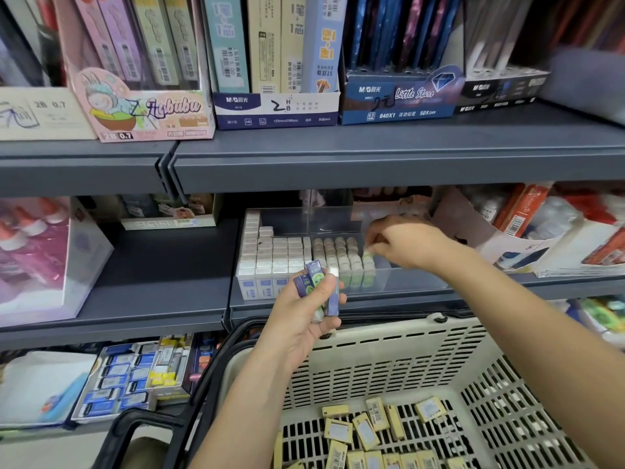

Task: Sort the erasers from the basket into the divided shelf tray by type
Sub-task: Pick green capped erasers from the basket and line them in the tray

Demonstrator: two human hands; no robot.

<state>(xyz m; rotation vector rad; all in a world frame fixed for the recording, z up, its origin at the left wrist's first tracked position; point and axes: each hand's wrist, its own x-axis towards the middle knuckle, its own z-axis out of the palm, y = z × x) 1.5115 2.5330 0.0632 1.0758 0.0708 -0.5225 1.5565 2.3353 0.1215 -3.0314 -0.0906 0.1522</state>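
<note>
The green eraser point(368, 255) is pinched between the fingertips of the right hand point(406, 243), whose fingers curl down onto it. It stands on end with its long axis close to vertical and its top facing up. It is at the right end of the rows of green-sleeved erasers point(338, 262) in the middle part of the clear tray point(416, 282). Blur hides whether its base already touches the tray floor.

Those rows also stand upright, packed side by side. Left of a clear divider, the white erasers point(270, 262) fill their own compartment in the same upright way, stepping higher toward the back.

Just in front of the tray's front wall, the left hand point(301, 319) grips a small bundle of purple erasers point(318, 286). Its fingers and thumb are wrapped round their lower halves. The erasers' long axes run upward, leaning slightly to the left, and their top ends stick out above the fingers.

The tray rests on a grey shelf point(152, 286). Below it, near the camera, is a beige slotted basket point(389, 350) with dark handles. On its floor the yellow erasers point(368, 431) lie flat, pointing in many directions. Boxes of pencil leads point(274, 110) stand on the shelf above.
</note>
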